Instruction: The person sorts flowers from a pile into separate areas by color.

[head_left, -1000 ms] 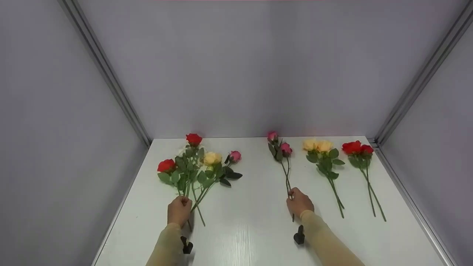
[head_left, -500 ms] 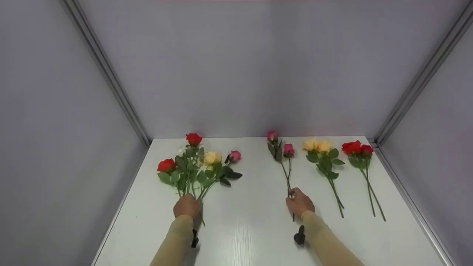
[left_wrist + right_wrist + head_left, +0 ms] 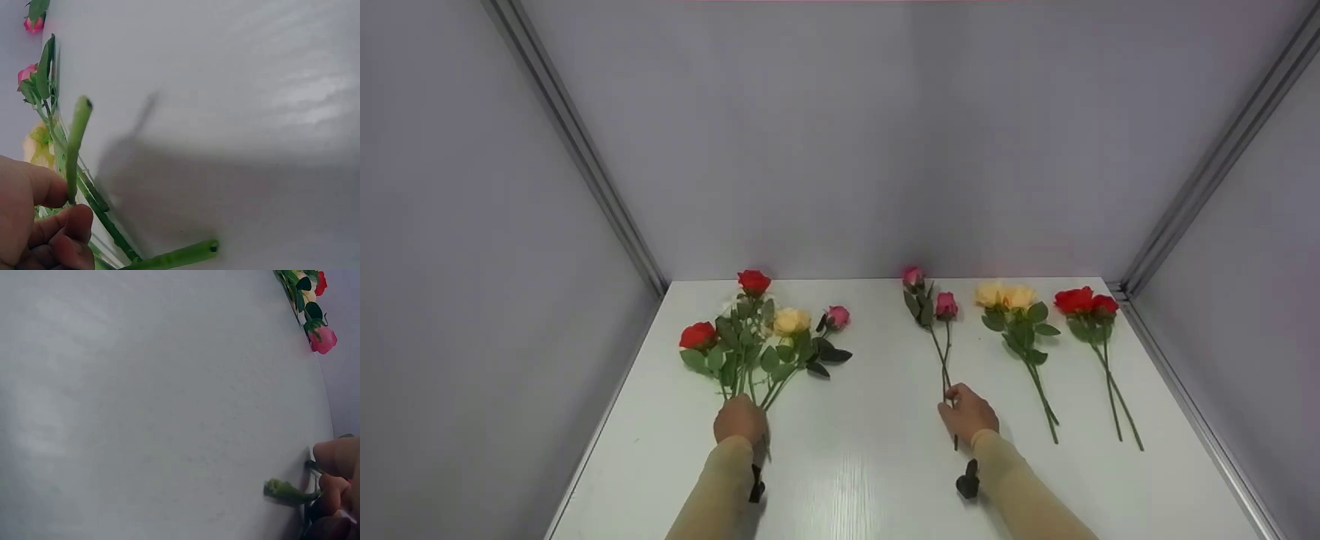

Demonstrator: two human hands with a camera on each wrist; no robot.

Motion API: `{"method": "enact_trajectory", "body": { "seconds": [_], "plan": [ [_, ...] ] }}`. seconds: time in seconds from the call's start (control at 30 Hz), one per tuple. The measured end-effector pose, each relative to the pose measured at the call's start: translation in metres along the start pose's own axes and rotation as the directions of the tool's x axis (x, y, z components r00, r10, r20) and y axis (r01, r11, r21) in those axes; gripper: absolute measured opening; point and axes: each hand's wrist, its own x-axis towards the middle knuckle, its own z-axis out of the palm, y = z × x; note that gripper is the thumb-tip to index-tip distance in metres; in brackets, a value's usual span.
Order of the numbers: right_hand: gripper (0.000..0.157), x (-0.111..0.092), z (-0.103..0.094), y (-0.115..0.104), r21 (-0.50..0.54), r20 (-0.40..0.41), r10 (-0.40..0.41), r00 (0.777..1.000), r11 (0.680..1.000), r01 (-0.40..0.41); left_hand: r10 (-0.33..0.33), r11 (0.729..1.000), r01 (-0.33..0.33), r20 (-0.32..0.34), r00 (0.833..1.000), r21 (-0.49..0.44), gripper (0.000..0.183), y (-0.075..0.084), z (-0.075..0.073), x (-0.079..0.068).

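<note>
In the head view, my left hand (image 3: 740, 420) is over the crossed stems of a loose bunch at the left. The bunch has red roses (image 3: 699, 336), a yellow rose (image 3: 792, 322), a pink rose (image 3: 837, 317) and partly hidden small white blossoms. The left wrist view shows thumb and finger pinching one green stem (image 3: 77, 146); which flower it belongs to is hidden. Another stem (image 3: 180, 256) lies below, outside the pinch. My right hand (image 3: 969, 412) pinches the lower stems of two pink roses (image 3: 946, 305), crossed on the table; a cut stem end (image 3: 287, 491) pokes out.
Right of the right hand lie a pair of yellow roses (image 3: 1018, 297) and, farther right, a pair of red roses (image 3: 1075, 300). The white table (image 3: 847, 450) meets a grey back wall (image 3: 840, 150), with side panels left and right.
My left hand has shifted right and slightly forward, covering more of the bunch's stems. One pink rose head by the right hand has swung slightly right; the right hand has barely moved.
</note>
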Motion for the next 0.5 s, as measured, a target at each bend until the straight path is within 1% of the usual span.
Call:
{"method": "enact_trajectory", "body": {
  "seconds": [0.1,0.2,0.23,0.27,0.3,0.33,0.37,0.4,0.43,0.47,0.5],
  "plan": [
    [0.021,0.001,-0.001,0.002,0.001,0.003,-0.006,1.000,1.000,0.006,-0.022,0.997,0.020,-0.023,0.999,-0.080,0.017,0.000,-0.004,0.000],
    [0.021,0.000,-0.001,0.002,0.027,-0.003,-0.005,1.000,1.000,0.005,-0.035,0.983,0.026,-0.045,0.998,-0.182,0.021,-0.001,-0.009,0.002],
    [0.021,0.000,-0.001,0.003,0.038,-0.006,0.000,1.000,0.999,0.000,-0.048,0.972,0.036,-0.048,0.998,-0.230,0.022,-0.001,-0.012,0.003],
    [0.020,0.000,-0.001,0.003,0.049,-0.009,0.005,1.000,0.999,-0.005,-0.067,0.956,0.053,-0.038,0.997,-0.289,0.022,0.001,-0.014,0.003],
    [0.020,-0.001,-0.002,0.003,0.062,-0.013,0.011,1.000,0.998,-0.011,-0.087,0.927,0.073,-0.022,0.996,-0.368,0.023,0.003,-0.018,0.004],
    [0.020,-0.001,-0.002,0.003,0.071,-0.014,0.016,1.000,0.997,-0.015,-0.116,0.872,0.108,0.012,0.993,-0.478,0.024,0.005,-0.021,0.005],
    [0.020,-0.001,-0.002,0.004,0.077,-0.016,0.024,1.000,0.997,-0.023,-0.143,0.789,0.145,0.051,0.988,-0.597,0.023,0.008,-0.025,0.006],
    [0.020,-0.001,-0.002,0.004,0.080,-0.017,0.028,0.999,0.996,-0.026,-0.167,0.678,0.191,0.104,0.980,-0.710,0.024,0.011,-0.030,0.007],
    [0.020,-0.002,-0.002,0.004,0.082,-0.017,0.032,0.999,0.996,-0.031,-0.187,0.534,0.238,0.161,0.969,-0.811,0.022,0.015,-0.035,0.007],
    [0.020,-0.002,-0.001,0.005,0.086,-0.019,0.033,0.999,0.996,-0.031,-0.191,0.378,0.277,0.219,0.957,-0.883,0.020,0.019,-0.040,0.008],
    [0.020,-0.002,-0.001,0.005,0.087,-0.021,0.033,0.999,0.996,-0.031,-0.191,0.229,0.310,0.270,0.944,-0.923,0.018,0.022,-0.044,0.009]
  ]
}}
